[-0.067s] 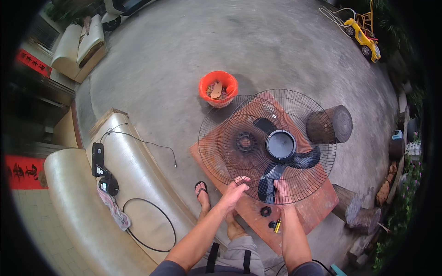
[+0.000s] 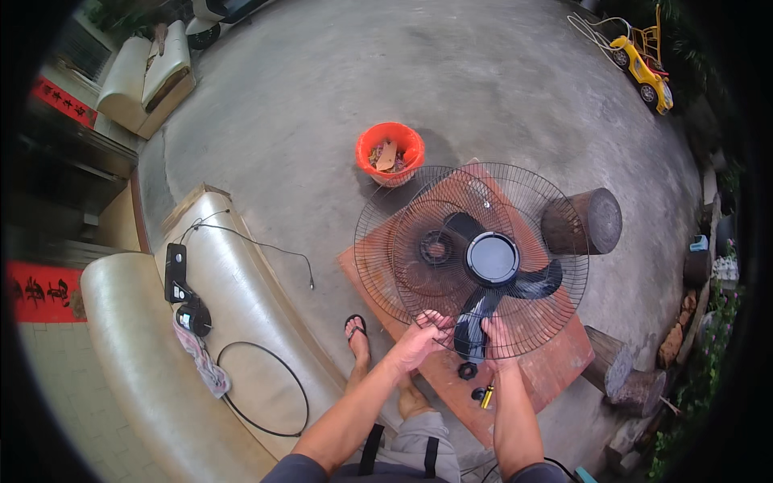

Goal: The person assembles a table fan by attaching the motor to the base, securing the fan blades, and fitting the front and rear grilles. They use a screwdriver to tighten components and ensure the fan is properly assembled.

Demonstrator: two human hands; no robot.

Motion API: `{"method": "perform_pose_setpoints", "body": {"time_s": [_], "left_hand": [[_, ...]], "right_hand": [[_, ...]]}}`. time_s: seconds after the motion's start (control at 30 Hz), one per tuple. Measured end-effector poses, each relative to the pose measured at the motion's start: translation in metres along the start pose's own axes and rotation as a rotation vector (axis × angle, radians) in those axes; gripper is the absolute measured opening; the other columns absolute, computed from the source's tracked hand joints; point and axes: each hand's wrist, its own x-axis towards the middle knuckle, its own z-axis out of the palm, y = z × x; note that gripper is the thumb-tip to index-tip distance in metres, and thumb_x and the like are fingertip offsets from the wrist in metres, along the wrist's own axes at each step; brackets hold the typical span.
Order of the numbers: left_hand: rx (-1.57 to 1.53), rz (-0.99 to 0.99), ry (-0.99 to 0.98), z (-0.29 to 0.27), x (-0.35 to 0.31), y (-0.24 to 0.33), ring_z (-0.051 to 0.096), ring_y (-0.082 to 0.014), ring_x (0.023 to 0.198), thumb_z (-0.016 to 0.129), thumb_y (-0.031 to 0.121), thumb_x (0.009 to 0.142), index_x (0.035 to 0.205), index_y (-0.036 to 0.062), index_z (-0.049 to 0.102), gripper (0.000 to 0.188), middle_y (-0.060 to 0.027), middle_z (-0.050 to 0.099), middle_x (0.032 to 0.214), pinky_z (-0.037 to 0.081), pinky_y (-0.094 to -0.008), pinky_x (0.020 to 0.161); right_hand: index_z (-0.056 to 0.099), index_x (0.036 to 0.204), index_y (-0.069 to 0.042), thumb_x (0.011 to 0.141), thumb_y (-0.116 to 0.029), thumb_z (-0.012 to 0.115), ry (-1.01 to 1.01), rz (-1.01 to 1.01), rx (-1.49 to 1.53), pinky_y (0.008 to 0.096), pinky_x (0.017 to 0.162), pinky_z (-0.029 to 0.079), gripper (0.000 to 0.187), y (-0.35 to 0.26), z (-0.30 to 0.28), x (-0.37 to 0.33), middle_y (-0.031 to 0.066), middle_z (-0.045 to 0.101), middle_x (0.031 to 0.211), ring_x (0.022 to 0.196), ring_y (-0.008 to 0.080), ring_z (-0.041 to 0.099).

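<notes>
The left hand's grip (image 2: 422,338) is pinching the rim of a black wire fan guard (image 2: 531,217), right of centre in the frame; the right hand's grip (image 2: 500,342) is curling beside its lower edge, hold unclear. A round grey cap (image 2: 493,258) is fronting glossy black blades (image 2: 473,318). Far left, red banners (image 2: 40,291) are bearing dark characters.

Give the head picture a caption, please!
Two hands on a wire-caged fan over a reddish board, near a red bucket.
</notes>
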Motion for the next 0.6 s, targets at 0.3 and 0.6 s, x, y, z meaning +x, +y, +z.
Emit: {"method": "perform_pose_setpoints", "body": {"time_s": [0.3, 0.6], "left_hand": [[-0.219, 0.092, 0.016, 0.003, -0.025, -0.004, 0.047, -0.012, 0.119, 0.06, 0.011, 0.083, 0.13, 0.0153, 0.052, 0.048, 0.006, 0.052, 0.126, 0.039, -0.0382, 0.102], [-0.384, 0.17, 0.045, -0.004, -0.066, 0.01, 0.045, -0.0128, 0.124, 0.06, 0.009, 0.081, 0.137, 0.0048, 0.051, 0.057, 0.0017, 0.052, 0.134, 0.034, -0.0303, 0.106]], "right_hand": [[0.048, 0.137, -0.004, 0.101, -0.022, 0.054, -0.244, 0.111, -0.182, 0.0326, 0.108, 0.039, 0.041, 0.017, 0.064, -0.021, 0.0039, 0.054, 0.135, 0.122, 0.0153, 0.051], [0.053, 0.132, -0.005, 0.1, -0.029, 0.055, -0.274, 0.043, -0.404, 0.0357, 0.108, 0.037, 0.041, 0.01, 0.105, -0.038, 0.0059, 0.055, 0.133, 0.124, 0.0188, 0.049]]}}
